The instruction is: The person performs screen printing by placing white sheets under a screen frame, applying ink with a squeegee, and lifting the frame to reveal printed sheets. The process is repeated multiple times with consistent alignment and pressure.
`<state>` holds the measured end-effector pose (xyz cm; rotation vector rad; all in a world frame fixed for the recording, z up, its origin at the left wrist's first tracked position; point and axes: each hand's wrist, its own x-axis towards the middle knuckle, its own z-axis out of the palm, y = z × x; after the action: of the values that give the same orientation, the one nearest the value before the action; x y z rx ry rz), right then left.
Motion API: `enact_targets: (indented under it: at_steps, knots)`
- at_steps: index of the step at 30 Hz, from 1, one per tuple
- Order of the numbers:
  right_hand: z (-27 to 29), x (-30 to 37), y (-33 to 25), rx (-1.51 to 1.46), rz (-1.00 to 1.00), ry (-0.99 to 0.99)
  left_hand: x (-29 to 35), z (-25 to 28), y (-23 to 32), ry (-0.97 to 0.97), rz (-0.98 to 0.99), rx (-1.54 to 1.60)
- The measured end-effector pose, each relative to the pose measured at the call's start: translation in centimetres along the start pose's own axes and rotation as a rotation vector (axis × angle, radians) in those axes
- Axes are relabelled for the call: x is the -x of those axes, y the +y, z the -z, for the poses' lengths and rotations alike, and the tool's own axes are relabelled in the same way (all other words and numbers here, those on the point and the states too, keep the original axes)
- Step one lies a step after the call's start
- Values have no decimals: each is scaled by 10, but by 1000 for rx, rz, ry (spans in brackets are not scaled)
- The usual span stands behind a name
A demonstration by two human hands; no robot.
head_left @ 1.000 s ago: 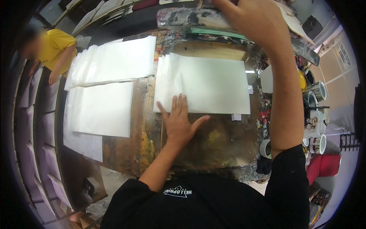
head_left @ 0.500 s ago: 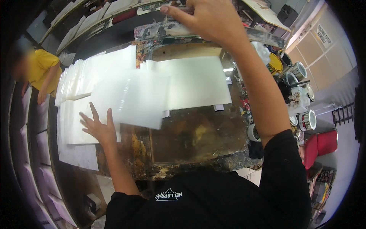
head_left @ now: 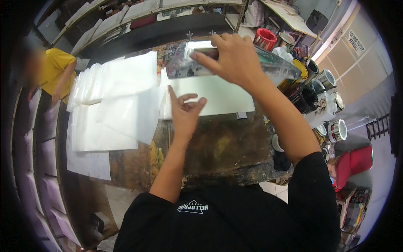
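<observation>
A paint-stained screen-printing frame (head_left: 277, 70) is tilted up at the table's far side, and my right hand (head_left: 235, 59) is closed around its near bar. Beneath and in front of it lies a stack of off-white sheets (head_left: 226, 94). My left hand (head_left: 184, 111) is over the left end of this stack, fingers apart, holding nothing that I can see; whether the index fingertip touches the top sheet I cannot tell. To the left, white sheets (head_left: 105, 126) are spread in overlapping piles, with a translucent sheet (head_left: 145, 113) lying askew on top.
The worktable (head_left: 218, 147) is dark and stained. Paint cans (head_left: 327, 77) and a red bucket (head_left: 265, 39) crowd the right side. A person in a yellow shirt (head_left: 56, 69) is at the far left, beside a rack (head_left: 48, 164) with sheets. A red chair (head_left: 354, 161) stands right.
The screen frame has come down, my right hand still on its bar. My left hand has moved right from the left piles to the stack. The moving translucent sheet now rests on the left piles.
</observation>
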<state>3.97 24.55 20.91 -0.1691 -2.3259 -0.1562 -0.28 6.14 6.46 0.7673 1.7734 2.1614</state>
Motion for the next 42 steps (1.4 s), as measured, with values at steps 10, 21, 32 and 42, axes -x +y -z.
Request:
enact_targets:
  at_steps: [10, 21, 32, 42]
  knots:
    - [-33, 152, -34, -214, -86, -679, 48, 50, -46, -10, -112, -1166]
    - [-179, 80, 25, -19, -164, -559, 49, 57, -56, -52, -143, -1074]
    - [-246, 23, 84, 1, -125, -517, 50, 56, -48, -92, -68, -893]
    - [-45, 123, -29, -58, -154, -773, 49, 48, -43, -29, -120, -840]
